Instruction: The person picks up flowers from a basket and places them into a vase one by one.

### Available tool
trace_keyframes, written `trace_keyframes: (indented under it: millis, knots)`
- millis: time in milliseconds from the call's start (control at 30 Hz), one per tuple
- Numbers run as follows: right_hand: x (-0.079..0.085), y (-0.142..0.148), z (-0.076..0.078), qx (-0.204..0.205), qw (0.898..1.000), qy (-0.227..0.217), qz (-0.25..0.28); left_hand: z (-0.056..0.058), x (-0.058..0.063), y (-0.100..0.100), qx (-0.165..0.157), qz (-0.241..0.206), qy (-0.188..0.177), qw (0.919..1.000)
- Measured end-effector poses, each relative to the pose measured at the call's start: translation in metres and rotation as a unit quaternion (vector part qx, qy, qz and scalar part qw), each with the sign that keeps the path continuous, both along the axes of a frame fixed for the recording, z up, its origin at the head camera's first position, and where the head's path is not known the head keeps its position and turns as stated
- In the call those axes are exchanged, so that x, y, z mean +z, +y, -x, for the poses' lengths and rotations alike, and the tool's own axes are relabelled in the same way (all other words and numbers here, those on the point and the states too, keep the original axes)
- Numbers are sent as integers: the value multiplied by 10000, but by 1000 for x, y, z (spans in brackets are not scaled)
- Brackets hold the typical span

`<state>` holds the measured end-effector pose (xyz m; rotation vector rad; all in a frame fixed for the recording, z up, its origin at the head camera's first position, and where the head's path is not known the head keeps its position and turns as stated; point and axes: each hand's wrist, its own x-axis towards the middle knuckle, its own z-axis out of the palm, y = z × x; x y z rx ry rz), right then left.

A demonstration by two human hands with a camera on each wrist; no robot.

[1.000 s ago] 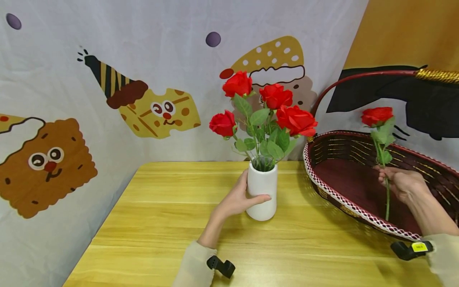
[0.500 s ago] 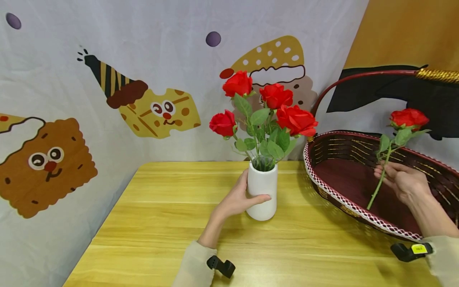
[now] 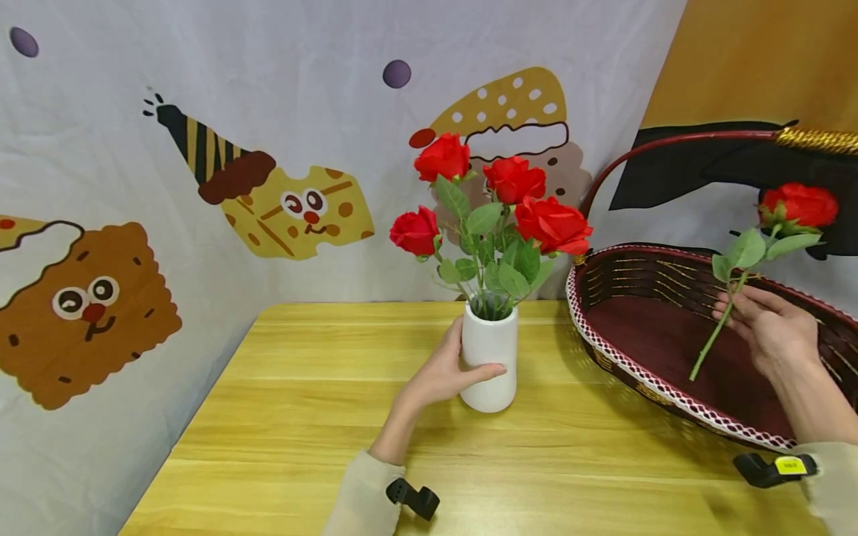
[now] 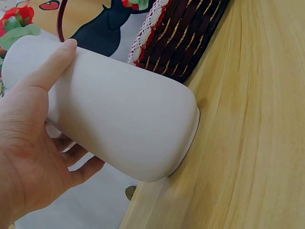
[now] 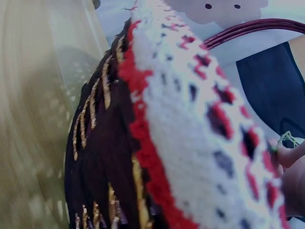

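A white vase (image 3: 489, 383) stands upright on the table with several red roses (image 3: 515, 179) and their green leaves in it. My left hand (image 3: 439, 370) grips the vase from its left side, thumb across the front; the left wrist view shows the fingers wrapped behind the vase (image 4: 124, 114). Over the basket (image 3: 653, 335), my right hand (image 3: 771, 327) pinches the stem of a single red rose (image 3: 799, 205), whose bloom leans to the upper right. In the right wrist view the basket's lace rim (image 5: 186, 119) hides most of that hand.
The woven dark basket has a tall red handle (image 3: 704, 137) and a white lace edge. It stands on the right of the wooden table (image 3: 302, 447). A cloth with cartoon prints (image 3: 322, 89) hangs behind the table.
The rose in my right hand has tilted from nearly upright to leaning right, and its bloom has moved right. My right hand has shifted slightly right. My left hand stays on the vase.
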<state>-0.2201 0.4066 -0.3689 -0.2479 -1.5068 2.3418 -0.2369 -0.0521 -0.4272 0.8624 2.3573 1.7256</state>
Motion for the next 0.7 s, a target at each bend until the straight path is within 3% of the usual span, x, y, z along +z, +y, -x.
trace_keyframes:
  millis: [133, 300, 533, 700]
  knots:
    - [6, -2, 0, -285, 9993, 123, -213, 0, 0, 0, -10, -21, 9, 10000]
    - [12, -5, 0, -462, 9980, 413, -84, -1, 1, 0, -25, -28, 15, 10000]
    - [21, -8, -2, -233, 9949, 968, 174, -1, 0, 0, -23, -35, -7, 10000]
    - [27, -14, -5, -172, 9942, 1056, 132, -1, 0, 0, -15, -45, -5, 10000]
